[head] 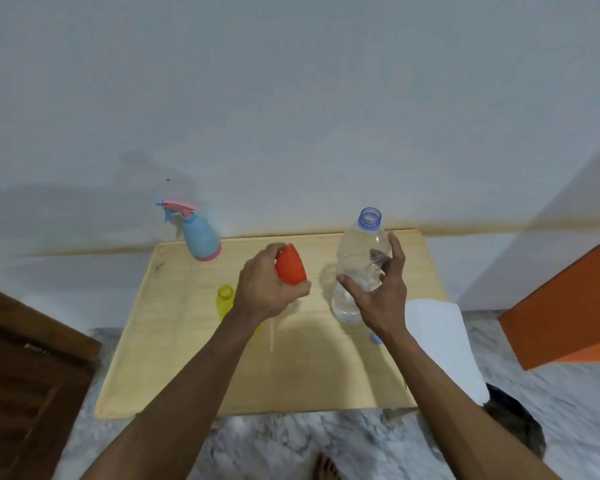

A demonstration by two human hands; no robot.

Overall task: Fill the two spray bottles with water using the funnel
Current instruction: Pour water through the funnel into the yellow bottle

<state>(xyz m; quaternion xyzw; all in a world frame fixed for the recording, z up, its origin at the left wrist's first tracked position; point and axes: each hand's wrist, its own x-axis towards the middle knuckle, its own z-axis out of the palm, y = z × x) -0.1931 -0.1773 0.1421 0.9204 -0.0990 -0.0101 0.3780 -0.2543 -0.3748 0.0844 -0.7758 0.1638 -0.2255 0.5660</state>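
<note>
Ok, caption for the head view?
Left hand grips orange funnel; right hand holds uncapped water bottle over wooden table.

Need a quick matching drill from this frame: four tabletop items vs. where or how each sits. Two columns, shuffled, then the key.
Things:
1. blue spray bottle
2. yellow bottle
3. orange funnel
4. clear water bottle

States:
A. held in the left hand
B. uncapped, with the right hand around it
C. standing at the table's far left corner, sprayer head on
D. open-topped, partly hidden behind the left wrist

Pairs: 1-C, 2-D, 3-A, 4-B
</note>
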